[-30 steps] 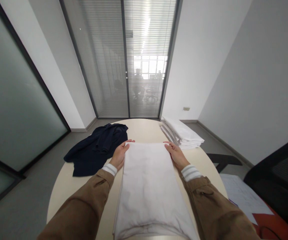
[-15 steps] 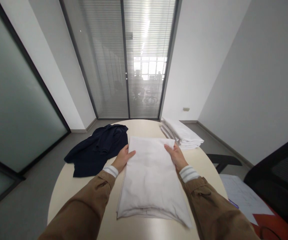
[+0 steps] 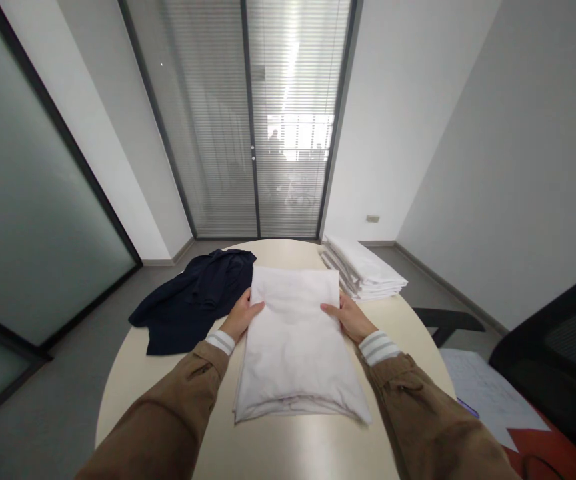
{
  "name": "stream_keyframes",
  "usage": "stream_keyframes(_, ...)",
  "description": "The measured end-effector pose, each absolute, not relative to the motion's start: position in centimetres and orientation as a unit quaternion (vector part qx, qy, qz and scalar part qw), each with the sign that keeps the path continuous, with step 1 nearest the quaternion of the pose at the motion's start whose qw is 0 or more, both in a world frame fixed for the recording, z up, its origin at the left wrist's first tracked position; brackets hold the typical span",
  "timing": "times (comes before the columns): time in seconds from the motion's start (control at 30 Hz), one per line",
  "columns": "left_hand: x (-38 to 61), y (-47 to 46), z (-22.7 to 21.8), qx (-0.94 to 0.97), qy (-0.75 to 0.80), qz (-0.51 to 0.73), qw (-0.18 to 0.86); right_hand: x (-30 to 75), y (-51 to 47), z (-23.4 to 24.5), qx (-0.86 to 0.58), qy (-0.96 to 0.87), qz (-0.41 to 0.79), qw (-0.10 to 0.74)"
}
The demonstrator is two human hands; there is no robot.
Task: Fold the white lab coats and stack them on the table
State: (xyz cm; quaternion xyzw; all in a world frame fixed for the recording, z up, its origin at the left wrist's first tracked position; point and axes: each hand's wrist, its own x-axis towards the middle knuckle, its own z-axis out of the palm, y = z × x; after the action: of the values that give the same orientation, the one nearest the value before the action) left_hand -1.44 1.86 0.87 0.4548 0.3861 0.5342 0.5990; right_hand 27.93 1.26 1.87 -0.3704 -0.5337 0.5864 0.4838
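Observation:
A white folded cloth [image 3: 295,347], squared into a rectangle, lies in front of me over the round table [image 3: 153,413]. My left hand [image 3: 241,316] grips its left edge near the far end, thumb on top and fingers tucked beneath. On the opposite edge my right hand [image 3: 352,317] holds it the same way. The layered near end of the cloth droops toward the tabletop. Behind my right hand stands a stack of folded white cloths [image 3: 368,267]. To the left of my left hand is a crumpled dark navy garment [image 3: 193,303].
A black office chair [image 3: 553,347] stands at the right, its armrest [image 3: 448,319] close to the table edge. Papers [image 3: 488,387] and a purple pen [image 3: 468,407] lie beside it on a red surface [image 3: 551,453]. Glass panels with blinds [image 3: 293,100] are beyond the table.
The folded cloth has shifted slightly left and away from me, held in both hands. My right hand has slid a little down its edge. The navy garment and stack stay put.

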Motion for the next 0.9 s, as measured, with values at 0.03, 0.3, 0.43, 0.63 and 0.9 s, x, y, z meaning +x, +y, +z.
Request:
stream_keyframes(0.03,-1.6,1.8,0.6,0.457,0.387,0.516,0.612,27.9,1.3,1.9,-0.377,-0.537,0.572,0.492)
stream_keyframes(0.3,-1.9,2.5,-0.6,0.458,0.409,0.525,0.589,28.9,1.4,1.8,-0.343,-0.56,0.573,0.491)
stream_keyframes(0.43,-2.2,2.6,-0.6,0.459,0.409,0.533,0.582,29.4,1.5,1.6,-0.341,-0.573,0.593,0.452)
stream_keyframes(0.63,-2.2,2.6,-0.2,0.458,0.402,0.554,0.567,30.1,2.4,0.5,-0.369,-0.581,0.578,0.438)
stream_keyframes(0.9,-2.6,2.0,0.4,0.448,0.384,0.508,0.628,30.9,3.0,0.3,-0.398,-0.671,0.455,0.429)
